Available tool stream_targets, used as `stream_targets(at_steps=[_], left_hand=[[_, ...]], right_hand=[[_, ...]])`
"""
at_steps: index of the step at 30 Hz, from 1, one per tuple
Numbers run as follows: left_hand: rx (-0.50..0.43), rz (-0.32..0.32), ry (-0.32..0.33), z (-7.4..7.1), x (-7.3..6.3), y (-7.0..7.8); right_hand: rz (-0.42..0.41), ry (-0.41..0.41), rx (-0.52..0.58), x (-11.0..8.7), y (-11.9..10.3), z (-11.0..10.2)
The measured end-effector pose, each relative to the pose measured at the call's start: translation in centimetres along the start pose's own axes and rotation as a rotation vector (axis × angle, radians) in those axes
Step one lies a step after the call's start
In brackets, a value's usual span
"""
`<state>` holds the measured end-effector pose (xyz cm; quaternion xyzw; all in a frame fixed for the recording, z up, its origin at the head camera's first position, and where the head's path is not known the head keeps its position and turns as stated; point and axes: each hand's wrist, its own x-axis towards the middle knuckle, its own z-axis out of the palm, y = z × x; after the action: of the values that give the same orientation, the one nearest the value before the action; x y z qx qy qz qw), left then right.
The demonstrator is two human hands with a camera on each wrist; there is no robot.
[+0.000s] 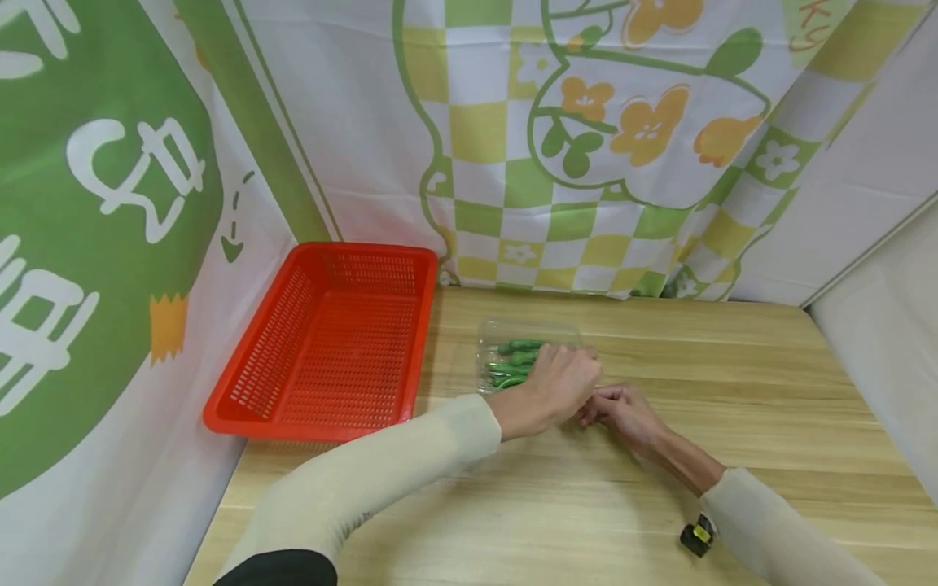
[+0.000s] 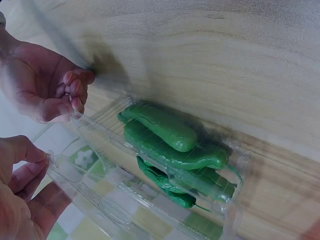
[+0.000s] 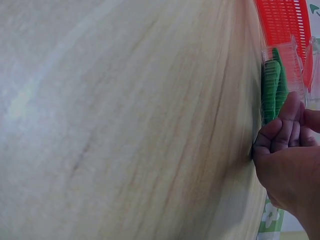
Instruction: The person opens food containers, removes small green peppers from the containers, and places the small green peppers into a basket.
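Observation:
A clear plastic box [image 1: 489,330] holds several green chili peppers [image 2: 162,130] lying side by side. Its lid [image 2: 95,202] is tilted up from the tray, with a gap between the two edges in the left wrist view. My left hand [image 1: 560,378] pinches the lid's edge between thumb and fingers. Opposite it, my right hand [image 1: 623,413] has its fingers curled and pinches the corner of the tray's rim with the thumb. Seen from the right wrist, the right hand [image 3: 285,145] is low by the tabletop, beside the peppers, its fingers bent inward.
A red perforated plastic basket [image 1: 330,358] stands at the left of the wooden table [image 1: 733,366]. A small black object with a yellow mark [image 1: 696,537] lies beside the right sleeve. Printed cloth [image 1: 476,138] hangs along the table's back edge and left side.

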<state>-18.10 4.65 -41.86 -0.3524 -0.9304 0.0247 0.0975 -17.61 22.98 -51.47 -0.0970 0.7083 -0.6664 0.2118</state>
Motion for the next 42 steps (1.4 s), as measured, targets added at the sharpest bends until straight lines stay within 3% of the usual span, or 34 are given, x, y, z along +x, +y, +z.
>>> stream_targets(at_steps=[24, 31, 42], left_hand=[[-0.137, 0.017, 0.098, -2.0, 1.1, -3.1], [-0.241, -0.029, 0.141, -2.3, 1.6, -4.3], [-0.273, -0.097, 0.228, -2.7, 2.7, -7.1]], right_hand=[[0.078, -0.017, -0.014, 0.1, -1.1, -0.3], [0.103, -0.014, -0.016, 0.1, -1.3, -0.3], [0.133, -0.031, 0.008, 0.2, -1.5, -0.2]])
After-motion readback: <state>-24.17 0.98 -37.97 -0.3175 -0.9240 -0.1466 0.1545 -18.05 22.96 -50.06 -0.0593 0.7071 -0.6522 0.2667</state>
